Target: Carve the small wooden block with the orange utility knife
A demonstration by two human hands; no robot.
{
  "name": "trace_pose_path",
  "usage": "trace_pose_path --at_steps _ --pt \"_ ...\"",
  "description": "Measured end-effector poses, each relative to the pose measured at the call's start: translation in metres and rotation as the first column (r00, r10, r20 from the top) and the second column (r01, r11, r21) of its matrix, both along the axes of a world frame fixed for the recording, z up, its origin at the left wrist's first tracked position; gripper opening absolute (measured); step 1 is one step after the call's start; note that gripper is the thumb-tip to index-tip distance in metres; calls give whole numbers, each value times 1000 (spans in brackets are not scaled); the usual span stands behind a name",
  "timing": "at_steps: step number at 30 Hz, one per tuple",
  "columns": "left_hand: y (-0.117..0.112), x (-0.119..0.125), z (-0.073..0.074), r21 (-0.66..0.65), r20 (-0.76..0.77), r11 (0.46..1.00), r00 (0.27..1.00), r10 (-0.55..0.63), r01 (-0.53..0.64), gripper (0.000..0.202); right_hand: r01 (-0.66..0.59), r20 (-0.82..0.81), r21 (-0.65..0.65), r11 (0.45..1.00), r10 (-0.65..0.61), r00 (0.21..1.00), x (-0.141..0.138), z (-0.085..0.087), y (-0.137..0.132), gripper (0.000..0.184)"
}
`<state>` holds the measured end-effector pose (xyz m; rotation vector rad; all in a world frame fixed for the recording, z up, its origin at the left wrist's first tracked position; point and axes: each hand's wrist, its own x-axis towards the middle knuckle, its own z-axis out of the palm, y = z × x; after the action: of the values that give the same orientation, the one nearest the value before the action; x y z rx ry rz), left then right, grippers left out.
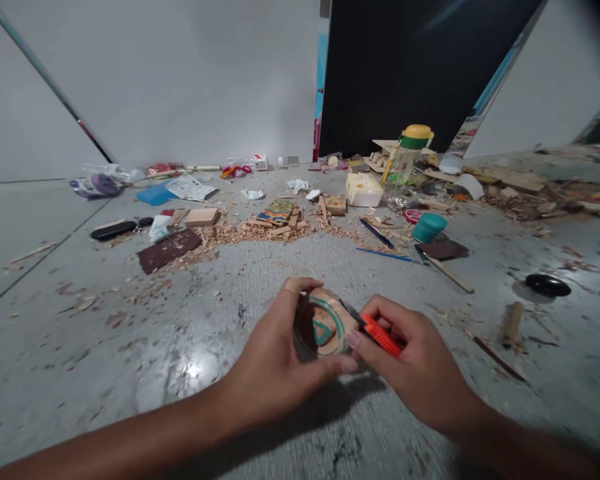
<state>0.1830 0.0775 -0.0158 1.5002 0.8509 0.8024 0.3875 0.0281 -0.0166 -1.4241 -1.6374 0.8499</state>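
Centrally, left hand [275, 360] cupping a round wooden disc [325, 325] with teal triangle carving, right hand [415, 363] pinching an orange knife [380, 335], blade on wood, shavings [260, 232] on grey floor [130, 333]

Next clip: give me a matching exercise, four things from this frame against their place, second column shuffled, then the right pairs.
Things
1. round wooden piece
2. orange knife
3. teal cup
4. black dish

Places
A. alone on the floor at far right
B. gripped in the left hand
C. beside a dark sheet of sandpaper, beyond the hands
D. held in the right hand, blade against the wood

Pairs: 1-B, 2-D, 3-C, 4-A
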Motion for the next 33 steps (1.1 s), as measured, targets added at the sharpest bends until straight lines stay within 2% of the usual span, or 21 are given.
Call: trace_pose_path --at_steps 2,3,7,10,12,15,18,22,28,33 --pt "-3 1 -4 14 -25 997 996 -80 80 91 -40 3 -28 999 41 999 -3 0 -3 20" --pt "-4 1 -6 -8 -23 994 994 -105 105 91 -70 18 -31 997 71 997 -4 0 -5 18" --pt "1 -1 -13 -37 35 996 996 -80 81 61 -156 157 72 985 143 977 4 1 -9 11" --pt "7 -7 -12 -40 77 997 995 -66 69 54 -182 199 171 968 147 969 16 4 -6 26" --pt "9 -11 -9 -86 95 991 991 -90 98 58 -220 226 182 958 177 958 22 6 -3 30" --pt "8 -14 -7 -126 117 979 982 -147 161 62 -285 296 202 937 219 930 25 8 0 25" --pt "8 -14 -6 -145 159 966 969 -190 213 62 -285 346 283 916 180 921 23 8 1 24" --pt "9 -13 -4 -177 193 953 958 -213 247 74 -290 368 338 895 158 916 22 5 2 24" --pt "11 -12 -5 -80 111 992 990 -91 100 67 -267 405 400 877 92 910 21 -6 2 29" --pt "9 -10 -10 10 102 1000 995 -19 18 64 -253 403 470 845 49 914 17 -6 2 30"
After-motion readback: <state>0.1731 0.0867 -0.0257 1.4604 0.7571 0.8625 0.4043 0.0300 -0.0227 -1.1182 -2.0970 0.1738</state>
